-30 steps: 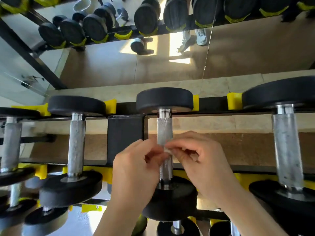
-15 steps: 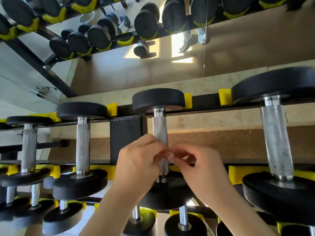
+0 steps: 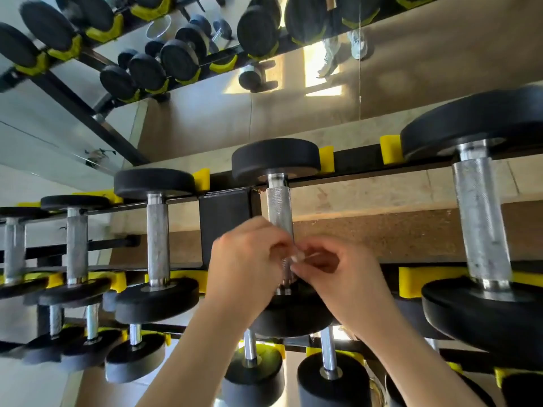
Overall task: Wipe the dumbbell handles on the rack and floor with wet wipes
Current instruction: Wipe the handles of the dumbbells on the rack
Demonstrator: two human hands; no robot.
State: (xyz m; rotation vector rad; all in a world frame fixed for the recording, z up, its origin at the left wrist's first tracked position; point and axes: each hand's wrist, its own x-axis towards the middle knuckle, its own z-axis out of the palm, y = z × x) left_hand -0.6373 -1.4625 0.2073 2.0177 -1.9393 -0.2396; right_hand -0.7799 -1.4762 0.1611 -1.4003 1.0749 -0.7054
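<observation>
- The rack (image 3: 226,218), black with yellow cradles (image 3: 326,160), crosses the frame from left to right. Its upper tier holds a row of dumbbells, each with a head seated in a cradle at either rail.
- A lower tier of the rack shows along the bottom edge, holding more dumbbells (image 3: 329,374) with short chrome handles.
- The central dumbbell (image 3: 276,158) sits in the middle of the upper tier, between a smaller dumbbell (image 3: 158,236) to its left and a larger one (image 3: 482,230) at the right of the frame.
- Its knurled handle (image 3: 279,212) has its long axis running from top to bottom of the frame, leaning slightly rightward toward the bottom. The far head is at centre top; the near head lies lower down, partly hidden behind the hands.
- The left hand (image 3: 249,259) comes up from the bottom centre. Its fingers are curled, with the tips drawn together against the lower part of the handle.
- The right hand (image 3: 338,277) enters from the lower right, its fingers also curled, with the tips meeting those of the left hand.
- Between the two sets of fingertips a small pale scrap of wet wipe (image 3: 302,257) is pinched, right at the handle's lower stretch. Most of the wipe is covered by the fingers.
- A mirror (image 3: 205,113) fills the upper part of the frame and reflects further rows of dumbbells.
</observation>
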